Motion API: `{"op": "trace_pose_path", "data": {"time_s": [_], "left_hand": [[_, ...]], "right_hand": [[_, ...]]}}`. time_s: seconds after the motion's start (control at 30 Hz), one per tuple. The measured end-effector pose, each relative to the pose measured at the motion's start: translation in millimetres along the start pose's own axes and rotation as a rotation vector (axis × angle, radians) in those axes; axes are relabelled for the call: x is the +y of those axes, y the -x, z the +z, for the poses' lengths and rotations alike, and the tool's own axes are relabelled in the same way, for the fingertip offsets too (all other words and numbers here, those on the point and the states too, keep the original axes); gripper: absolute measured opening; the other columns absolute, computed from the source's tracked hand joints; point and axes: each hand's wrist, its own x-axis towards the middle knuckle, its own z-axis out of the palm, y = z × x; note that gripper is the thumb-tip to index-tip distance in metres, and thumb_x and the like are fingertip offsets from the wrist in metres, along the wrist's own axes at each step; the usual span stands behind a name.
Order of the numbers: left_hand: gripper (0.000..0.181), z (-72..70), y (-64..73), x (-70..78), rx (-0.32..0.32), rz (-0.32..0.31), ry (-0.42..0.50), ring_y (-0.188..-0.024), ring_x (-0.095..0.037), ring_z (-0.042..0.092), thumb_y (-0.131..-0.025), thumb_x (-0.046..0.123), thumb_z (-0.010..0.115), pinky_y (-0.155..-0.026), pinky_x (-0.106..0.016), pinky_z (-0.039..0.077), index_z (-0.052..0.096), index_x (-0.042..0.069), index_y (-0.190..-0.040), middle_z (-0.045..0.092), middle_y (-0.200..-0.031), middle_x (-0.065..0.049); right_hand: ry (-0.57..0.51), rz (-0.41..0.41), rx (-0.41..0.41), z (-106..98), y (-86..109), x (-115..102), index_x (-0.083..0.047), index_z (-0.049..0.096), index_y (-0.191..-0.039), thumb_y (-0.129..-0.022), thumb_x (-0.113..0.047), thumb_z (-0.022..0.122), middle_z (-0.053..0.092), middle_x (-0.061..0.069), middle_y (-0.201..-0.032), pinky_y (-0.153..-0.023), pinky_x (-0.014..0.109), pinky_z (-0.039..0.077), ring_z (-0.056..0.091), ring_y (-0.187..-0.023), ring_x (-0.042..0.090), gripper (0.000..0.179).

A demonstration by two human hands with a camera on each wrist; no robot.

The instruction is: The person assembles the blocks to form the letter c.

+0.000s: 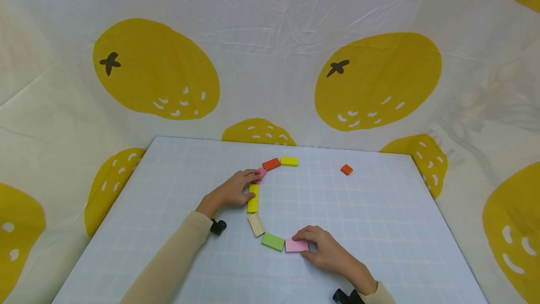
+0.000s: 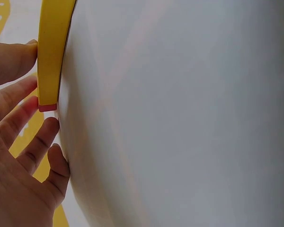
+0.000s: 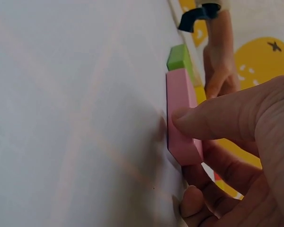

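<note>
Flat wooden blocks form a curved line on the table. My left hand (image 1: 233, 189) reaches to its left side, thumb at the yellow block (image 1: 252, 204) and fingertips over a darker pink block (image 1: 262, 172), partly covered. In the left wrist view the thumb (image 2: 12, 64) meets the side of the yellow block (image 2: 54, 52), and the other fingers spread loosely beyond its end. At the near end, my right hand (image 1: 326, 250) pinches a light pink block (image 1: 295, 246) between thumb and fingers. This block lies end to end with a green block (image 1: 273, 241).
A plain wood block (image 1: 256, 225) sits between the green and yellow ones. An orange-red block (image 1: 271, 164) and another yellow block (image 1: 289, 161) continue the line at the far end. A lone orange block (image 1: 347, 169) lies at the far right, before the patterned cloth (image 1: 270, 74).
</note>
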Motion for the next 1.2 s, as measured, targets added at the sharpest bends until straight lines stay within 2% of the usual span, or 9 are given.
{"op": "trace_pose_path", "data": {"time_s": [0.27, 0.47, 0.63, 0.77, 0.93, 1.2], "left_hand": [[0.063, 0.8, -0.7, -1.9, 0.001, 0.003, -0.001, -0.147, -0.031, 0.039, -0.094, 0.026, 0.069, -0.121, -0.052, 0.035, 0.049, 0.015, -0.154, 0.04, -0.163, -0.006], [0.064, 1.1, -1.0, -1.9, -0.004, -0.01, -0.004, -0.147, -0.031, 0.039, -0.094, 0.026, 0.069, -0.121, -0.052, 0.036, 0.049, 0.016, -0.154, 0.039, -0.164, -0.005], [0.063, 0.9, -0.6, -1.2, -0.006, -0.017, 0.005, -0.148, -0.031, 0.038, -0.094, 0.026, 0.069, -0.121, -0.052, 0.035, 0.05, 0.017, -0.154, 0.04, -0.164, -0.005], [0.064, 1.3, 0.1, -0.9, -0.009, -0.021, -0.008, -0.148, -0.03, 0.038, -0.095, 0.027, 0.069, -0.122, -0.051, 0.035, 0.049, 0.018, -0.154, 0.04, -0.164, -0.004], [0.065, 2.7, 0.7, -1.2, -0.015, -0.026, -0.003, -0.148, -0.03, 0.038, -0.094, 0.027, 0.069, -0.121, -0.052, 0.035, 0.049, 0.018, -0.155, 0.039, -0.164, -0.004], [0.065, 1.9, -1.2, -3.3, -0.001, -0.001, -0.007, -0.147, -0.031, 0.039, -0.094, 0.026, 0.069, -0.121, -0.052, 0.035, 0.048, 0.016, -0.155, 0.039, -0.164, -0.005]], "right_hand": [[0.008, -0.016, 0.005, -0.8, 1.0, -0.5, -0.016, 0.072, -0.122, -0.089, -0.009, 0.077, 0.07, -0.007, -0.122, -0.097, 0.037, 0.055, 0.063, -0.113, 0.016, 0.033], [-0.028, 0.078, -0.03, -7.0, -1.1, -2.3, -0.014, 0.068, -0.13, -0.092, -0.021, 0.077, 0.069, -0.004, -0.128, -0.095, 0.033, 0.055, 0.063, -0.115, 0.016, 0.039], [-0.038, 0.153, -0.005, -19.4, -7.2, -1.1, -0.012, 0.063, -0.136, -0.091, -0.026, 0.078, 0.066, 0.001, -0.133, -0.09, 0.034, 0.055, 0.061, -0.114, 0.021, 0.05], [-0.005, 0.2, 0.039, -32.9, -13.5, 4.2, -0.011, 0.059, -0.141, -0.09, -0.027, 0.08, 0.063, 0.002, -0.136, -0.093, 0.04, 0.056, 0.059, -0.116, 0.021, 0.057], [0.039, 0.223, 0.137, -54.0, -19.5, 17.4, -0.009, 0.055, -0.144, -0.089, -0.026, 0.081, 0.061, 0.007, -0.14, -0.096, 0.048, 0.056, 0.059, -0.123, 0.028, 0.064], [0.09, 0.246, 0.316, -94.9, -42.6, 58.5, -0.001, 0.052, -0.146, -0.09, -0.021, 0.08, 0.056, 0.02, -0.144, -0.095, 0.054, 0.055, 0.055, -0.125, 0.04, 0.066]]}}
